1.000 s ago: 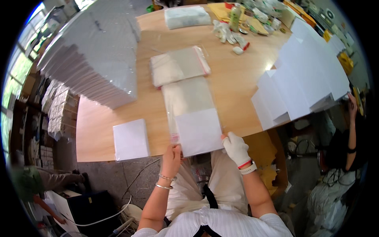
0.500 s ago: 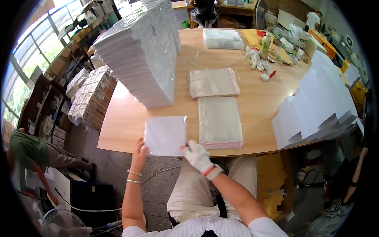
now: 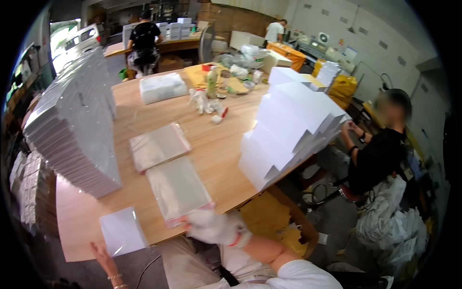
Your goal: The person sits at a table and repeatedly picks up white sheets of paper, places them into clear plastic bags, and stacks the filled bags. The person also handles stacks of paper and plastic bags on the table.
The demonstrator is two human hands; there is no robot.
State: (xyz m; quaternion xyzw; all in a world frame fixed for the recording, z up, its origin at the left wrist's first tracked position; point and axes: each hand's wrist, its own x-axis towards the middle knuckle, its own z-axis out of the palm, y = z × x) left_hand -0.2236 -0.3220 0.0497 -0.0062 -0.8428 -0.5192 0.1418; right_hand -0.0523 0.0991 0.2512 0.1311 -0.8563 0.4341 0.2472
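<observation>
The right hand (image 3: 217,228), gloved in white, is seen resting on the near edge of a stack of clear bags (image 3: 179,191) at the table's (image 3: 226,144) front rim; its fingers are blurred, and whether they pinch a bag or merely press on it cannot be told. The left hand (image 3: 99,251) is held open and empty just below the table edge, close to the near corner of a bagged white card (image 3: 122,231) lying flat at the front left. A second bag stack (image 3: 158,146) lies just beyond the first, a tall leaning pile of packed cards (image 3: 77,125) stands at the left, and stacked white sheets (image 3: 288,125) stand at the right, where a seated person (image 3: 380,144) is at work. The step in hand is judged to be the taking of a fresh bag, one card having been finished. The next move calls for a single bag to be separated from the stack without dragging its neighbours.
</observation>
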